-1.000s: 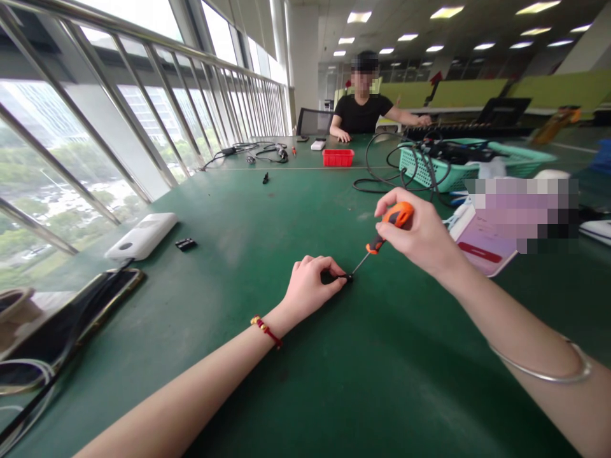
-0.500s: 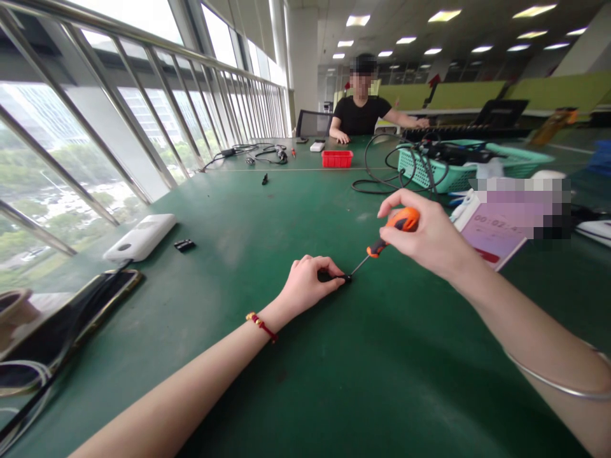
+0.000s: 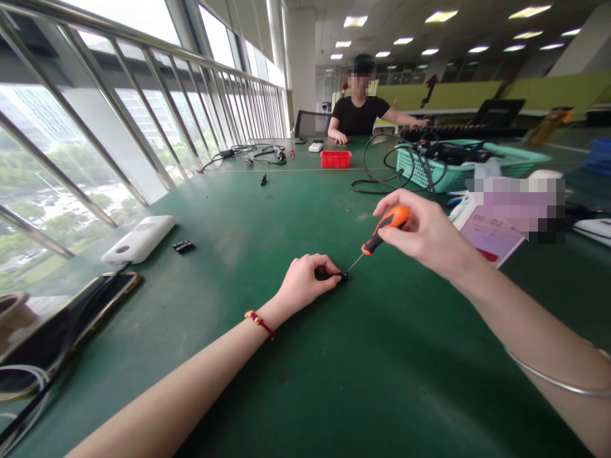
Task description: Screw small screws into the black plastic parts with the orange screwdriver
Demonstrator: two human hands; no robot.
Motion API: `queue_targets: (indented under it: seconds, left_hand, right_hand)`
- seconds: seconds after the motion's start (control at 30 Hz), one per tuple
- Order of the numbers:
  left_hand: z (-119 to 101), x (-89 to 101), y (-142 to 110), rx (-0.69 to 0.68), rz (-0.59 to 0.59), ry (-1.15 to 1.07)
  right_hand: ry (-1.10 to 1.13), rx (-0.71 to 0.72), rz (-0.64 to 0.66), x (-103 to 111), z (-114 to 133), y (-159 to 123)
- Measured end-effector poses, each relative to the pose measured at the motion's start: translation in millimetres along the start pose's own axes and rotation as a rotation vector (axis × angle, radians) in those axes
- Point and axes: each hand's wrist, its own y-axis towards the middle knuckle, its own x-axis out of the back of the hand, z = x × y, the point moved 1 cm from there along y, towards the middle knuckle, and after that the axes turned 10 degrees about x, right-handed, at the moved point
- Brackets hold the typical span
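Head view shows my left hand (image 3: 305, 280) curled down on the green table (image 3: 382, 369), thumb and fingertips pinched around a small black part (image 3: 329, 275) so that it sits pressed to the mat right under them. Most of the part is hidden by my fingers; only its right end peeks out, and I cannot tell its shape beyond that.

My right hand (image 3: 424, 235) is closed around the orange handle of a screwdriver (image 3: 377, 236), gripped near the top with the fingers wrapped over it. The tool's long axis slants from upper right, where my hand is, down to lower left, and its thin metal tip meets the exposed end of the black part, just beside my left fingertips. So the part lies down and to the left of my right hand, at the far end of the shaft, while my left hand is directly on it and is by far the nearer of the two.

Farther out, a white box (image 3: 140, 238) and a little black clip (image 3: 184, 246) lie well apart to the left, and a teal basket (image 3: 520, 162) with cables stands beyond my right hand. A person in black sits at the far end.
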Motion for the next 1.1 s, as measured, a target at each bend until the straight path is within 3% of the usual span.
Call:
queue_targets:
  seconds: [0.23, 0.47, 0.7, 0.9, 1.1]
  left_hand:
    - [1, 0.1, 0, -0.011, -0.005, -0.009]
    - [-1, 1.0, 0, -0.017, -0.009, 0.0]
    - [0, 1.0, -1, -0.013, -0.011, 0.014]
    - [-1, 1.2, -1, -0.009, -0.006, 0.011]
    - [-2, 2.0, -1, -0.012, -0.01, 0.023]
  right_hand:
    - [-0.188, -0.008, -0.042, -2, 0, -4]
    - [0.101, 0.055, -0.027, -4, -4, -2]
    - [-0.114, -0.008, -0.066, -7, -2, -4]
    - [0.072, 0.053, -0.061, -9, -7, -3]
    - [-0.122, 0.029, -0.093, -9, -8, -4]
